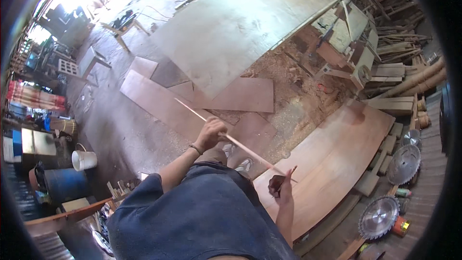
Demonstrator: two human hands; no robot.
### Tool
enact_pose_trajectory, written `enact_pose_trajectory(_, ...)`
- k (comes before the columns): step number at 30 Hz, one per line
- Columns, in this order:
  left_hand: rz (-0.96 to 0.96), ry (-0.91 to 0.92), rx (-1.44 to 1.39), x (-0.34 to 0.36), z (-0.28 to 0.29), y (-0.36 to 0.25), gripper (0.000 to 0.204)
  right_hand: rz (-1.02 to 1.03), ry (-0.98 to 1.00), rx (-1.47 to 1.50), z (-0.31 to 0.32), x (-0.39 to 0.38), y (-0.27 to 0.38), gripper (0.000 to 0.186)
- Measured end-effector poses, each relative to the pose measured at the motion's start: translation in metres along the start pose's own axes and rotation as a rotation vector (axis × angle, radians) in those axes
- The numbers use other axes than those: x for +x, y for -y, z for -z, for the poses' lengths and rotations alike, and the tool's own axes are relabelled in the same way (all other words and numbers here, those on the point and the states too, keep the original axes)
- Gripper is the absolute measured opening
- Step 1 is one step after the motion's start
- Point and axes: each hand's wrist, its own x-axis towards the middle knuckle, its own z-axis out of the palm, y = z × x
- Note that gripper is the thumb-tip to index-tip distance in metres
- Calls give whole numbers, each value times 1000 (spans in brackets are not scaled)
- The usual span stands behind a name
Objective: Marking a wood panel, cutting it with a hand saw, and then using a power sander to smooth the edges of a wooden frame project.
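A long, thin wooden strip [250, 152] slants across the front of my body, from upper left down to the right. My left hand [210, 132] is closed around it near its middle. At the lower right end, my right hand [281, 184] has its fingers curled and its thumb raised, with the strip passing between them; the shaded fingers are hard to make out. Under my right hand lies a broad wooden panel [337, 149]. Flat brown boards [159, 98] are spread over the floor ahead of my feet.
A large pale sheet [250, 24] spans the far middle. Sawdust [284, 79] and a cluttered wooden workbench [337, 48] are at the right, beside stacked timber [399, 43]. Circular saw blades [378, 216] line the right wall. A white bucket [84, 159] and blue drum [67, 185] stand left.
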Motion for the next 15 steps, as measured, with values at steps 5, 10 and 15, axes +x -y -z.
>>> enact_pose_trajectory(5, 34, -409, 175, 55, 79, -37, 40, 632, -513, -994, -23, 35, 45, 66)
enact_pose_trajectory(10, 62, -383, 428, 126, 167, -59, 52, 1380, -818, -1107, -57, 93, 70, 64)
enact_pose_trajectory(15, 54, -276, 439, 189, 204, 6, 46, 814, -449, -798, -90, 148, 41, 63)
